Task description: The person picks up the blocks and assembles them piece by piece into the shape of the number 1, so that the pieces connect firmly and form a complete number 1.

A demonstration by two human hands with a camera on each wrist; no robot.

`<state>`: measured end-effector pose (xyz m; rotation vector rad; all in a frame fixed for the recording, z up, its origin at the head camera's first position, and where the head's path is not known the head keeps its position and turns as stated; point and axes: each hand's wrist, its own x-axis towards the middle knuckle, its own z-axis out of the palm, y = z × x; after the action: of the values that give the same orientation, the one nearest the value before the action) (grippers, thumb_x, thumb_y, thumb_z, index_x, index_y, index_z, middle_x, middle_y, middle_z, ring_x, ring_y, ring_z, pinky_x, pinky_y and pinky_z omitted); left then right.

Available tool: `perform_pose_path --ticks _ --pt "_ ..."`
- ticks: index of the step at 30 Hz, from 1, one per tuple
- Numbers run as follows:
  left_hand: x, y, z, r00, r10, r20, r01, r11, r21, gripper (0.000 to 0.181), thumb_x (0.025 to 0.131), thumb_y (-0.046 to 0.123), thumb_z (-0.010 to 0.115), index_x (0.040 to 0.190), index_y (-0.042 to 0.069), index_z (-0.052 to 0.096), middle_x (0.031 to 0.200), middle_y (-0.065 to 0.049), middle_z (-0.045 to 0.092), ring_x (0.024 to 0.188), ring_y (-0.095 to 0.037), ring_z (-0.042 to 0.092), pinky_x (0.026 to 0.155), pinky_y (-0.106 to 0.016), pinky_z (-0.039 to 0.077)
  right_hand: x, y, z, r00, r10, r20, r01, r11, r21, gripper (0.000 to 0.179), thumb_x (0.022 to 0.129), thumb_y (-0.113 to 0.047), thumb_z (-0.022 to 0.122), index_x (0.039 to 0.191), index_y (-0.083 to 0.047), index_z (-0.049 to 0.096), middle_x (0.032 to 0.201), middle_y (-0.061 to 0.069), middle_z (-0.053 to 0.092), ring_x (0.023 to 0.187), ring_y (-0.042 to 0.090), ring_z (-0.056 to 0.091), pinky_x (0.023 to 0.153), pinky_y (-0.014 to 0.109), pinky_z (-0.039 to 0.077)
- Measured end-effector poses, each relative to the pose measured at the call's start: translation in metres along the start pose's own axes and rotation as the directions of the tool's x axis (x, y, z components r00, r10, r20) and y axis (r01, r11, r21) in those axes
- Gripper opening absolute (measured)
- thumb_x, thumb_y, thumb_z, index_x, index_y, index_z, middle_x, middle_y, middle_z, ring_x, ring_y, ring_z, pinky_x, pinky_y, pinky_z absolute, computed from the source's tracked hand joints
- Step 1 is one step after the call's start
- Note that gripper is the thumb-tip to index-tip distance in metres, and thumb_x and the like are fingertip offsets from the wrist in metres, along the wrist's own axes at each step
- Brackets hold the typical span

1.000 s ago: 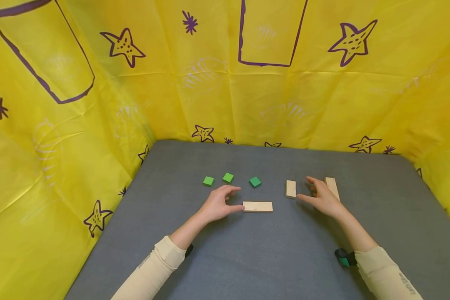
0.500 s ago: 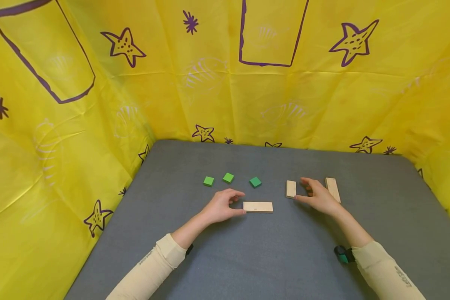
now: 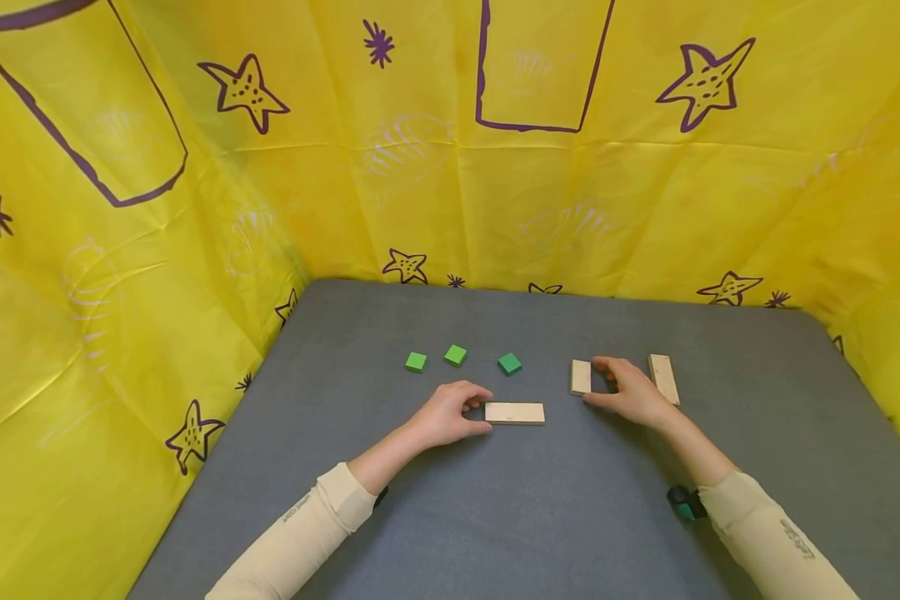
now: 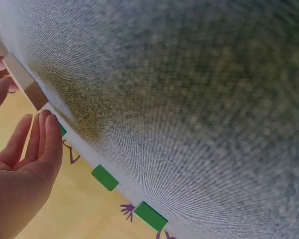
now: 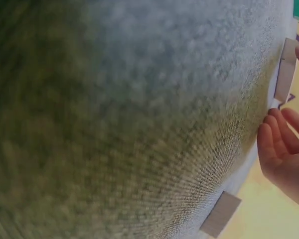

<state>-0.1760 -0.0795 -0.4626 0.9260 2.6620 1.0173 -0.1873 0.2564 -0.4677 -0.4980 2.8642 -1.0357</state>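
Three pale wooden blocks lie flat on the grey table. My left hand (image 3: pixel 450 414) is at the left end of the long block (image 3: pixel 515 413), thumb on the near side and fingers on the far side, spread wider than the block. In the left wrist view those fingers stand a little apart from the block (image 4: pixel 26 82). My right hand (image 3: pixel 630 393) is beside the short block (image 3: pixel 581 377), its thumb and forefinger parted around the right-hand side; whether they touch it I cannot tell. The right wrist view has the short block (image 5: pixel 286 69) between thumb and fingers, with no visible grip.
Another wooden block (image 3: pixel 663 379) lies right of my right hand. Beyond the left hand are two light green tiles, one outer (image 3: pixel 416 362) and one inner (image 3: pixel 455 355), plus a darker green tile (image 3: pixel 510 364). A yellow cloth (image 3: pixel 435 192) with sea drawings surrounds the table (image 3: pixel 525 517).
My right hand has moved left, from near the far-right block toward the short block. The left hand has shifted slightly right and nearer, around the long block's end. The blocks and tiles have stayed put.
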Motion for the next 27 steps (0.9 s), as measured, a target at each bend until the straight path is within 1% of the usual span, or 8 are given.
perform_pose_path --ticks 6,13,20,27 --pt "-0.0002 -0.0014 0.003 1.0 0.005 0.009 -0.005 1.0 0.015 0.04 0.08 0.015 0.081 0.115 0.003 0.067 0.103 -0.007 0.065 0.092 -0.018 0.059 0.08 -0.028 0.049 0.0014 0.0 0.0001 1.0 -0.018 -0.008 0.018 1.0 -0.017 0.064 0.083 -0.017 0.078 0.128 0.017 0.048 0.121 0.034 0.053 0.105 0.045 0.054 0.091 0.057 0.043" --pt "0.0022 -0.0016 0.0047 1.0 0.006 0.023 -0.007 1.0 0.027 0.039 0.08 0.014 0.08 0.115 0.002 0.067 0.103 -0.008 0.065 0.093 -0.019 0.06 0.08 -0.028 0.049 0.0015 0.0022 0.0027 0.999 -0.04 -0.017 0.039 0.998 -0.053 0.062 0.084 -0.018 0.077 0.128 0.015 0.05 0.12 0.032 0.054 0.106 0.044 0.053 0.091 0.057 0.042" --pt "0.0042 -0.0035 0.0064 1.0 0.021 0.022 -0.022 0.999 0.038 0.039 0.08 0.012 0.08 0.114 0.001 0.067 0.102 -0.009 0.065 0.091 -0.019 0.06 0.079 -0.027 0.049 0.0016 0.0043 0.003 1.0 -0.029 -0.011 0.028 0.997 -0.072 0.062 0.085 -0.021 0.076 0.129 0.014 0.05 0.121 0.032 0.053 0.107 0.043 0.052 0.093 0.057 0.041" --pt "0.0062 -0.0034 0.0079 1.0 0.013 0.024 -0.014 0.998 0.062 0.036 0.08 0.012 0.08 0.113 0.003 0.068 0.1 -0.007 0.064 0.09 -0.018 0.059 0.078 -0.028 0.048 0.0017 0.0053 0.003 1.0 -0.022 -0.008 0.021 0.997 -0.076 0.061 0.086 -0.021 0.076 0.13 0.013 0.05 0.12 0.03 0.053 0.106 0.042 0.052 0.091 0.056 0.041"
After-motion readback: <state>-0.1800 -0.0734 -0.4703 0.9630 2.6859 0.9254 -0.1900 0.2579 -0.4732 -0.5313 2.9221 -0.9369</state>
